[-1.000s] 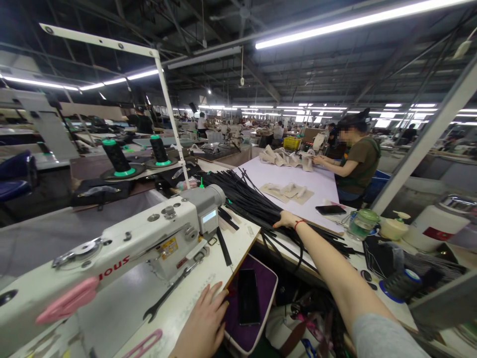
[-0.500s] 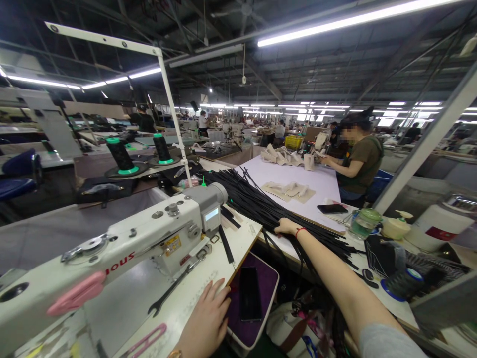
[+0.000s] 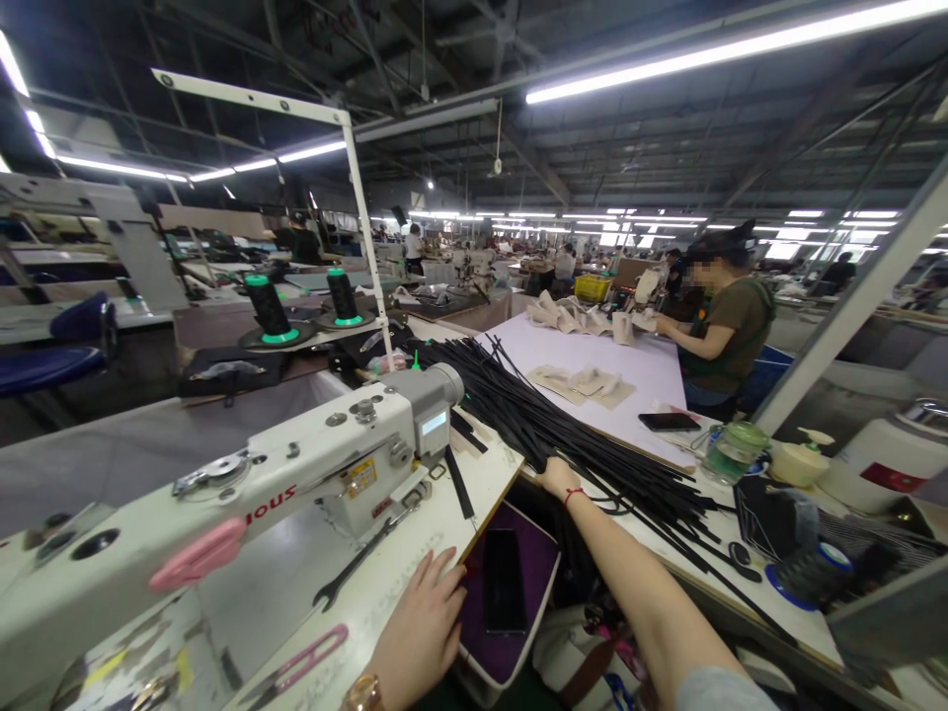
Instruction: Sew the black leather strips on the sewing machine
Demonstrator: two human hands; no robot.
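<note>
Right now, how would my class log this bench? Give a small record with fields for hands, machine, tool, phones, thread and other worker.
Left hand: on the white tabletop
Right hand: at the black strips, grip unclear
Sewing machine: white
Tool: wrench beside the machine
Phones: near phone on purple surface, far phone on pale board
Thread: two black cones beyond the machine
Other worker: hands at beige pieces

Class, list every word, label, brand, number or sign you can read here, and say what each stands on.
"ous", in red on the sewing machine; whatever precedes it is unclear beside the pink object.
Too small or blurred to read: the yellow label, the lit display and the red label on the white container.
</note>
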